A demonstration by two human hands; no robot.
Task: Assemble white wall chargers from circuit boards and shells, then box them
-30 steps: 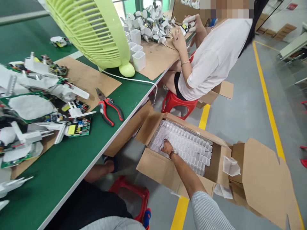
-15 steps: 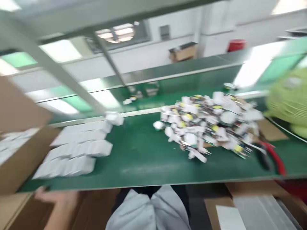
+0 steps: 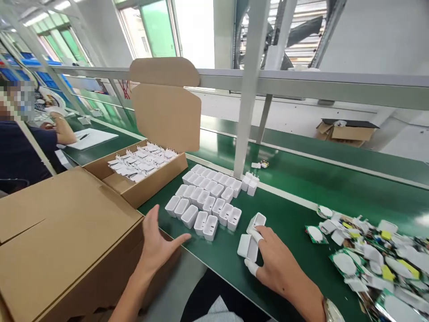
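Note:
My left hand (image 3: 159, 243) is held at the table's front edge beside the cardboard box, fingers and thumb spread, with nothing in it. My right hand (image 3: 279, 264), with white finger cots on thumb and index finger, pinches a white plastic housing (image 3: 253, 250) on the green table. Another white housing (image 3: 257, 221) lies against the index fingertip. To the left of them stand rows of white plastic housings (image 3: 210, 228), open side up, like small empty cups. A few more housings with prongs (image 3: 250, 182) stand by the upright post.
An open carton (image 3: 161, 179) of white pronged parts stands at the back left, behind a large cardboard box (image 3: 67, 241). Circuit boards and white parts lie in a pile (image 3: 375, 255) on the right. A metal post (image 3: 246, 98) rises behind. Another person (image 3: 30, 138) sits far left.
The view has turned left and sharpened. My left hand has risen from below the table edge with fingers spread. My right hand, earlier out of view, is now at the white housings.

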